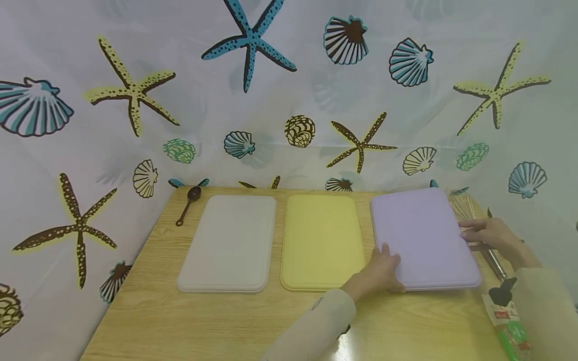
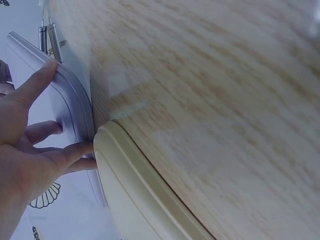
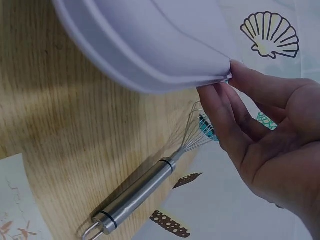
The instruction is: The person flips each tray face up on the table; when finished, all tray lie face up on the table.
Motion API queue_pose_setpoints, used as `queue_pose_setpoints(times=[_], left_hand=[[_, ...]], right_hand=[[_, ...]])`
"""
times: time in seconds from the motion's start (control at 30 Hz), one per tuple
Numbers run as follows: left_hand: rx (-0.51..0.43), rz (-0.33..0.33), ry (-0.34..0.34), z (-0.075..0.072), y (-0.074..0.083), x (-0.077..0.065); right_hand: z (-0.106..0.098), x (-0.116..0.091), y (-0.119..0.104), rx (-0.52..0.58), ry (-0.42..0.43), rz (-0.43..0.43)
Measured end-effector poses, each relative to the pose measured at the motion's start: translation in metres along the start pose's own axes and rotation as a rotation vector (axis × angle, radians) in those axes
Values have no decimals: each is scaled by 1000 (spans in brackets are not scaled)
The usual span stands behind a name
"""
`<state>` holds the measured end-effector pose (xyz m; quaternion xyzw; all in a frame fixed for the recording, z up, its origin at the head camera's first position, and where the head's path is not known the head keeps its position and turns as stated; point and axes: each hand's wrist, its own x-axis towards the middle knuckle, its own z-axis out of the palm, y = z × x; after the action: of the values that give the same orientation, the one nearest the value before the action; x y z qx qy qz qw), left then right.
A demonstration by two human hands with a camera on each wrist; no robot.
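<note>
A lavender rectangular tray (image 1: 424, 240) with rounded corners is at the right of the wooden table, its right side lifted. My right hand (image 1: 494, 238) pinches that right edge between thumb and fingers, as the right wrist view shows. My left hand (image 1: 379, 271) holds the near-left corner; in the left wrist view its thumb lies along the near rim and its fingers spread over the left edge. Those fingertips come right up to a yellow tray (image 1: 322, 240) beside it. Farther left lies a white tray (image 1: 228, 245) of the same shape.
A metal whisk (image 3: 137, 192) lies by the table's right edge, under my right hand. Nearer me are a black-headed utensil (image 1: 502, 292) and a green and white packet (image 1: 512, 326). A dark spoon (image 1: 189, 203) rests at the far left. Shell-printed cloth (image 1: 271, 140) hangs behind.
</note>
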<state>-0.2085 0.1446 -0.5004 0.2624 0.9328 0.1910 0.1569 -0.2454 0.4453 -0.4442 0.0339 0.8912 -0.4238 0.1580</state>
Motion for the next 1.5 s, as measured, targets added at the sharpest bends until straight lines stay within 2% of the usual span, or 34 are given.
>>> queue_pose_setpoints(times=[0.4, 0.63, 0.8, 1.0, 1.13, 1.4, 1.5], left_hand=[[27, 29, 6, -3, 0, 0], [28, 24, 11, -3, 2, 0], [9, 41, 33, 1, 0, 0], [-47, -1, 6, 1, 1, -3], [-62, -13, 1, -1, 2, -4], [-104, -18, 29, 2, 3, -4], [-109, -20, 44, 3, 4, -5]], right_hand=[[-10, -4, -12, 39, -2, -14], [-12, -7, -19, 35, -13, -14], [-15, -5, -23, 44, -17, -8], [-17, -8, -32, 65, -30, 11], [-16, -8, -39, 58, -8, 4], [-16, -6, -55, -26, 20, -12], [-15, -6, -59, -24, 20, -13]])
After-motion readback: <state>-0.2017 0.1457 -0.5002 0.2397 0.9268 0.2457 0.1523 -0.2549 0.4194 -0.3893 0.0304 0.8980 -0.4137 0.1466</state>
